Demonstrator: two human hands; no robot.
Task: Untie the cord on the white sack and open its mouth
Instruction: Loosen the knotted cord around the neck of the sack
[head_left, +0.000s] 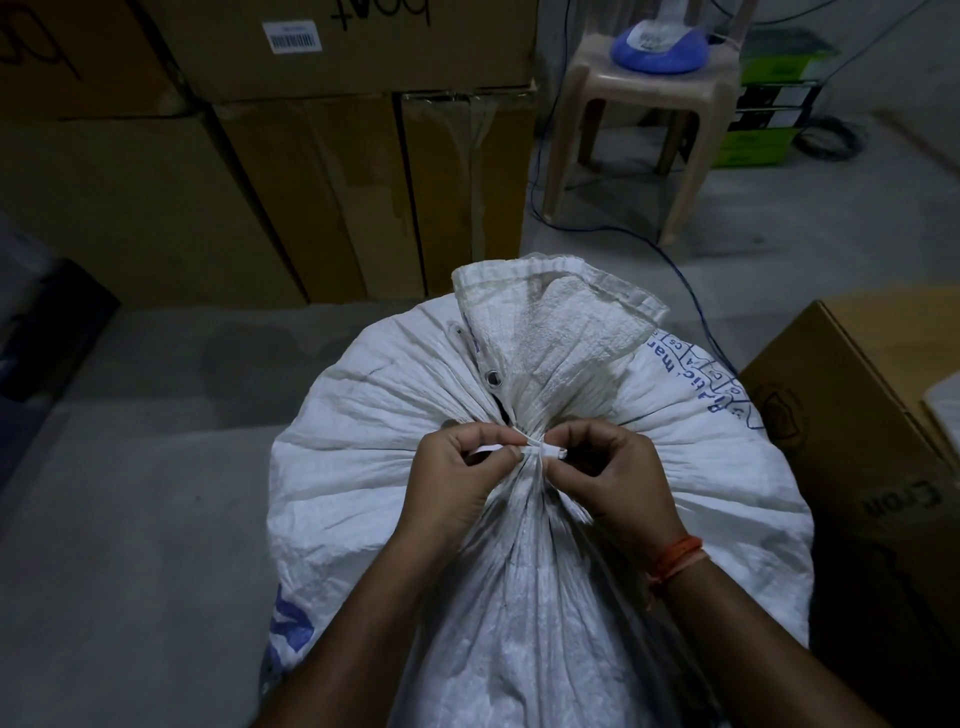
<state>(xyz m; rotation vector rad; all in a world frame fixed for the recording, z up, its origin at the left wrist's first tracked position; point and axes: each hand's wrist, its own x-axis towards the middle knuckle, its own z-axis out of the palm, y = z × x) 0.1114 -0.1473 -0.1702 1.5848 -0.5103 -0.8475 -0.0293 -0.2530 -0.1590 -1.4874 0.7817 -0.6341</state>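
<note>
White flat cord (540, 451) is pinched at both ends: left hand (457, 478) grips one tail between thumb and fingertips, just left of the knot; right hand (618, 478) nips the other short end just right of it, fingers curled tight. An orange thread band (675, 558) sits on the right wrist.

Step in hand looks like the untying itself; the knot reads as not yet loose, since the neck is cinched tight. Can't tell which tail runs free. Next move probably calls for working slack into the knot with fingertips, not a hard pull, which could tighten it. Then unwind the cord and spread the gathered cloth.

The white sack (374, 467) is woven plastic, full and rounded, creased in folds that fan out from the knot. Its mouth flap (561, 322) stands bunched just beyond the knot, closed, with a metal eyelet (493, 378) at the flap's base. Blue print shows to the knot's right and lower left, too curved to read.

The sack sits on a grey concrete floor (130, 493). Stacked cardboard boxes (260, 182) stand well beyond the knot to the left, a plastic stool (649, 104) beyond to the right, another brown carton (857, 441) near the sack's right side.
</note>
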